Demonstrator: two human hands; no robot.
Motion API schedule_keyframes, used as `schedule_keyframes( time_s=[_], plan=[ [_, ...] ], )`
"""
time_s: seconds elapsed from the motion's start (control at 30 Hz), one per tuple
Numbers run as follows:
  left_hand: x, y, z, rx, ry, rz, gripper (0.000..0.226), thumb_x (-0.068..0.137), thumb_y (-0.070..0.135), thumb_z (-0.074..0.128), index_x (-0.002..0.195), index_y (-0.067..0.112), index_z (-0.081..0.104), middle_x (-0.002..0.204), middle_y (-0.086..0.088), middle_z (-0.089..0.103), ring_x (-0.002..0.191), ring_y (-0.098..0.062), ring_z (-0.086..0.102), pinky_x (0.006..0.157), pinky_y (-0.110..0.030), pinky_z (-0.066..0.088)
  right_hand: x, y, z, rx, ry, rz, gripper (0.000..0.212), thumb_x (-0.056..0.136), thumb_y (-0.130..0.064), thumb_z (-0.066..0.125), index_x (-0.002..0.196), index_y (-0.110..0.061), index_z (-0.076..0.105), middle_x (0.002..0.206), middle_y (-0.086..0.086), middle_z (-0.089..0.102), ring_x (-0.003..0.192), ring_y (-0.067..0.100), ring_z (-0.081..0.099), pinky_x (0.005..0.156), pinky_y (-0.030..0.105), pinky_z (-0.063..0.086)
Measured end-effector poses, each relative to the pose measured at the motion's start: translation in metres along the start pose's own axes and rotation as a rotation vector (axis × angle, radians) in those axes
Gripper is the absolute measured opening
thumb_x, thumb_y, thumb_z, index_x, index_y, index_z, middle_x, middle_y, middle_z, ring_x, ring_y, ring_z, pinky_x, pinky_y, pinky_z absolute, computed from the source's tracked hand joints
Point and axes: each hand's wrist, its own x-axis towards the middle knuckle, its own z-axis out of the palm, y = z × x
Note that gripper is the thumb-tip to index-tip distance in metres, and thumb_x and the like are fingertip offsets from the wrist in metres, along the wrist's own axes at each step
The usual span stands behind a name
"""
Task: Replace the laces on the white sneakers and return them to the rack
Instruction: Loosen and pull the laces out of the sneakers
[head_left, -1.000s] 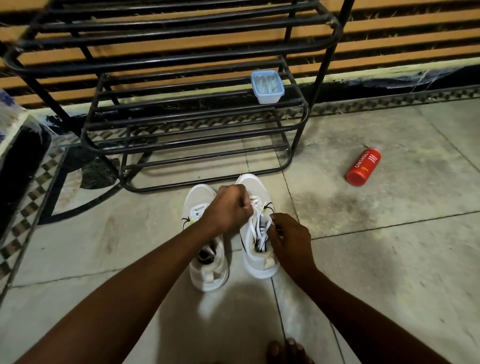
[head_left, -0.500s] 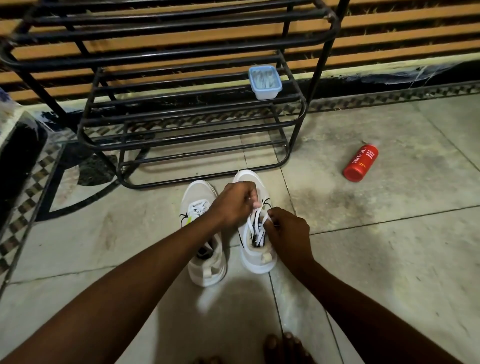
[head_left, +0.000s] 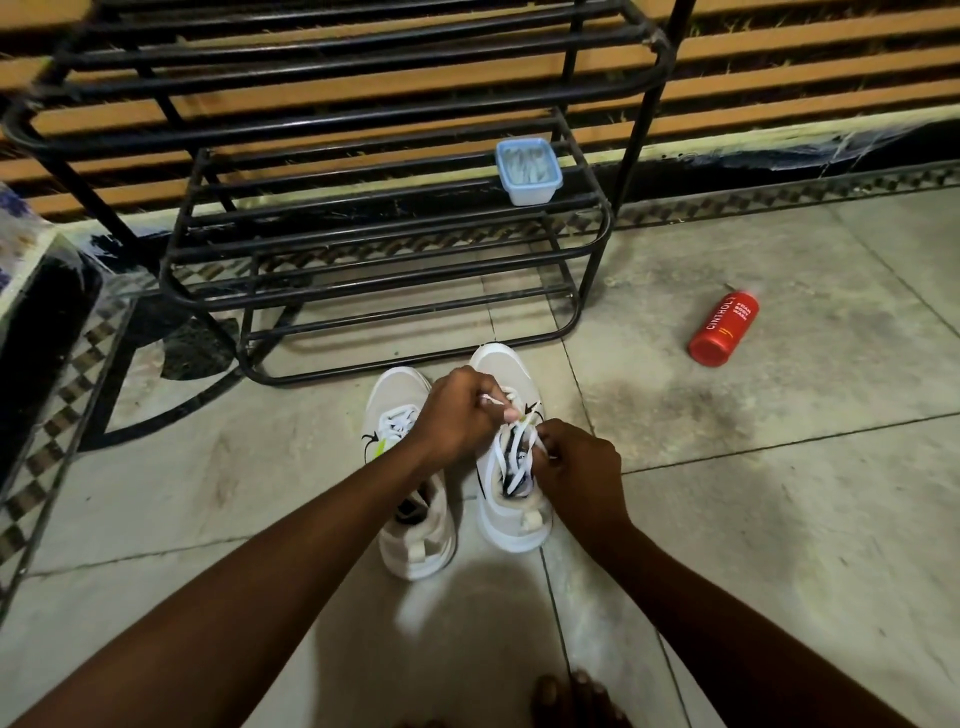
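Pinching a white lace (head_left: 503, 457) end between thumb and fingers, the left hand (head_left: 457, 410) holds it raised over the tongue of the sneaker (head_left: 511, 525). The right hand (head_left: 576, 467) curls its fingers round the strands at the upper eyelets. To do this step well, I judge, the flat woven lace wants feeding untwisted, with each crossing pulled snug, both ends kept even and the soft upper steadied against buckling. Just beside it at nine o'clock stands the second sneaker (head_left: 415, 545), already threaded in white, its smooth pale upper marked with black and a yellow-green tab. Both rest on matt, stained stone tiles (head_left: 727, 519). At twelve o'clock stands the black tubular-metal rack (head_left: 395, 260), with a small blue-lidded plastic tub (head_left: 529, 171) on one shelf. At two o'clock a glossy red cylindrical bottle (head_left: 724, 330) lies on its side.
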Motion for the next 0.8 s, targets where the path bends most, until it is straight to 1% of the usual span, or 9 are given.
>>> schedule_keyframes(
  time_s=[0.07, 0.17, 0.27, 0.33, 0.43, 0.5, 0.57, 0.67, 0.8],
  plan=[
    [-0.003, -0.006, 0.009, -0.150, 0.102, -0.100, 0.015, 0.088, 0.016, 0.079, 0.074, 0.020, 0.075, 0.081, 0.005, 0.074, 0.081, -0.014, 0.070, 0.076, -0.032, 0.055, 0.000, -0.001, 0.001, -0.010, -0.006, -0.012, 0.004, 0.081, -0.023, 0.065, 0.079, -0.021, 0.063, 0.070, -0.002, 0.065, 0.063, 0.021, 0.062, 0.059, 0.035, 0.048],
    [0.007, -0.009, 0.005, -0.598, 0.376, -0.342, 0.025, 0.100, 0.011, 0.064, 0.076, 0.019, 0.064, 0.080, -0.002, 0.076, 0.074, -0.023, 0.066, 0.061, -0.032, 0.048, 0.001, -0.001, 0.001, -0.014, -0.032, 0.004, 0.010, 0.083, -0.023, 0.070, 0.078, -0.022, 0.062, 0.070, -0.002, 0.065, 0.064, 0.020, 0.063, 0.061, 0.037, 0.050],
    [0.013, 0.005, -0.001, -0.951, 0.360, -0.446, 0.017, 0.109, 0.014, 0.048, 0.093, 0.010, 0.049, 0.065, -0.002, 0.066, 0.056, -0.021, 0.061, 0.049, -0.027, 0.043, 0.001, -0.005, 0.001, -0.061, -0.031, -0.029, 0.011, 0.088, -0.030, 0.069, 0.080, -0.023, 0.064, 0.075, -0.002, 0.068, 0.067, 0.024, 0.065, 0.060, 0.036, 0.049],
    [0.007, 0.009, -0.001, -0.807, 0.207, -0.342, 0.017, 0.111, 0.016, 0.042, 0.094, 0.016, 0.043, 0.070, -0.001, 0.055, 0.057, -0.017, 0.054, 0.050, -0.025, 0.040, 0.000, -0.004, 0.001, -0.055, -0.019, -0.025, 0.013, 0.088, -0.033, 0.065, 0.081, -0.023, 0.063, 0.076, -0.001, 0.068, 0.067, 0.025, 0.065, 0.059, 0.036, 0.049],
    [0.002, -0.004, -0.011, -0.155, -0.037, 0.054, 0.014, 0.106, 0.017, 0.052, 0.093, 0.021, 0.056, 0.089, 0.005, 0.057, 0.084, -0.014, 0.056, 0.077, -0.031, 0.046, -0.002, 0.001, 0.000, -0.047, -0.005, -0.023, 0.019, 0.090, -0.038, 0.059, 0.081, -0.022, 0.062, 0.075, -0.001, 0.067, 0.067, 0.024, 0.065, 0.059, 0.037, 0.049],
    [0.004, -0.009, -0.020, 0.083, -0.173, 0.151, 0.006, 0.101, 0.022, 0.063, 0.097, 0.019, 0.067, 0.100, 0.004, 0.054, 0.098, -0.013, 0.057, 0.090, -0.029, 0.046, -0.001, 0.001, 0.000, -0.045, -0.018, -0.020, 0.017, 0.089, -0.037, 0.061, 0.081, -0.022, 0.062, 0.076, -0.002, 0.067, 0.068, 0.023, 0.065, 0.060, 0.037, 0.049],
    [0.004, -0.008, -0.023, 0.221, -0.252, 0.207, 0.007, 0.095, 0.023, 0.071, 0.099, 0.018, 0.070, 0.104, 0.002, 0.050, 0.101, -0.011, 0.054, 0.092, -0.025, 0.045, 0.000, 0.000, 0.001, -0.046, -0.030, -0.012, 0.019, 0.089, -0.040, 0.058, 0.083, -0.023, 0.064, 0.078, -0.002, 0.068, 0.069, 0.022, 0.065, 0.062, 0.037, 0.049],
    [0.000, -0.006, -0.020, 0.290, -0.177, 0.340, 0.009, 0.092, 0.016, 0.072, 0.086, 0.020, 0.066, 0.096, 0.005, 0.045, 0.091, -0.006, 0.047, 0.077, -0.026, 0.041, -0.001, 0.000, 0.002, -0.056, -0.024, -0.014, 0.027, 0.088, -0.046, 0.051, 0.084, -0.023, 0.065, 0.080, -0.003, 0.069, 0.070, 0.022, 0.066, 0.062, 0.037, 0.050],
    [-0.006, -0.003, -0.012, 0.342, 0.170, 0.211, 0.020, 0.091, 0.010, 0.057, 0.084, 0.027, 0.051, 0.093, 0.012, 0.058, 0.097, -0.017, 0.055, 0.088, -0.044, 0.044, -0.001, -0.001, 0.004, -0.080, -0.033, -0.025, 0.026, 0.086, -0.042, 0.049, 0.085, -0.021, 0.064, 0.082, -0.001, 0.069, 0.071, 0.025, 0.067, 0.062, 0.038, 0.050]
  ],
)
